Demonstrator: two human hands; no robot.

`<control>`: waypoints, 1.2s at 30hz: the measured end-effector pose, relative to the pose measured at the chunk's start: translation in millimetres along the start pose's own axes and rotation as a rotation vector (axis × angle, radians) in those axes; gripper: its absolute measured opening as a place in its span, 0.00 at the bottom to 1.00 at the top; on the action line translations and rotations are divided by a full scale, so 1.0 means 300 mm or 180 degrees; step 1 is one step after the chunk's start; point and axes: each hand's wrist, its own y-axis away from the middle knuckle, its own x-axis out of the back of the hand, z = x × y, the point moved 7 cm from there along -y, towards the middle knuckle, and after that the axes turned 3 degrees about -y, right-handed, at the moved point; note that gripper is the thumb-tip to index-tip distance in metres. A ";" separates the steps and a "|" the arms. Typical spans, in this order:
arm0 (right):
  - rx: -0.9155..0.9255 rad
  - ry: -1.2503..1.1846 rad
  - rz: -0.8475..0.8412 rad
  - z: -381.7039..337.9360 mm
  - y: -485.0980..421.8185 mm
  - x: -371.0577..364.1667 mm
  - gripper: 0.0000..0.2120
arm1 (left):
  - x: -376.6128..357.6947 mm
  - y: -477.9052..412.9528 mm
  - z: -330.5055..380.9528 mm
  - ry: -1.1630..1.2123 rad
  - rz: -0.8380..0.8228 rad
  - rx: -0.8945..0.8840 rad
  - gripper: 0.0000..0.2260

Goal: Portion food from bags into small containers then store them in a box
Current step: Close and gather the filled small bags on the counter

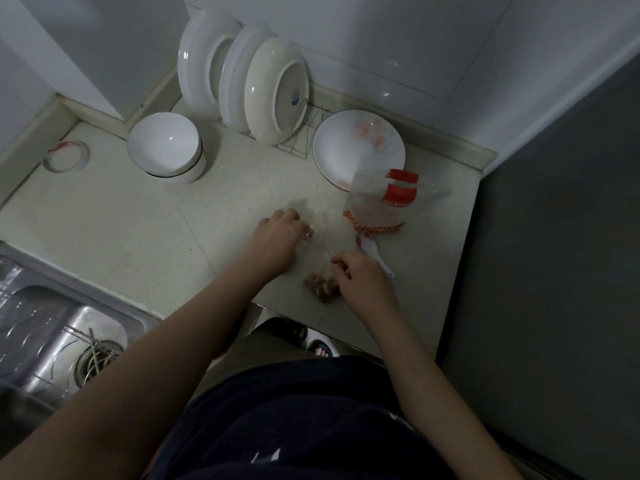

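On the pale countertop (138, 216) my left hand (277, 237) curls its fingers round a small clear bag (320, 237) with a light piece of food at its mouth. My right hand (360, 275) pinches the near edge of the same clear plastic. A clump of brown food (320, 284) lies on the counter just left of my right hand, seemingly inside the plastic. A larger clear bag with red print (384, 199) stands behind, to the right. A white spoon (375, 256) lies between that bag and my right hand.
A white plate with pink marks (356, 143) sits behind the printed bag. Plates stand in a wire rack (263, 88) at the back, a white bowl (164, 147) to their left. A steel sink (59, 344) lies at the left; a dark appliance wall (554, 237) bounds the right.
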 end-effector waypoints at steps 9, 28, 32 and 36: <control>0.0006 0.0027 0.0044 -0.004 0.001 0.012 0.11 | -0.042 -0.117 0.131 -0.0889 -0.0349 -0.1022 0.26; 0.0300 -0.0367 0.0279 -0.030 -0.010 0.039 0.12 | 0.254 0.042 -0.041 0.0732 0.1767 -0.0069 0.05; 0.0715 -0.0772 0.0408 -0.096 0.000 0.065 0.20 | 0.282 0.148 -0.007 0.1300 0.2000 -0.0236 0.03; 0.1088 -0.0759 0.0599 -0.140 0.018 0.092 0.10 | 0.242 0.220 0.051 0.1255 0.1877 -0.0257 0.07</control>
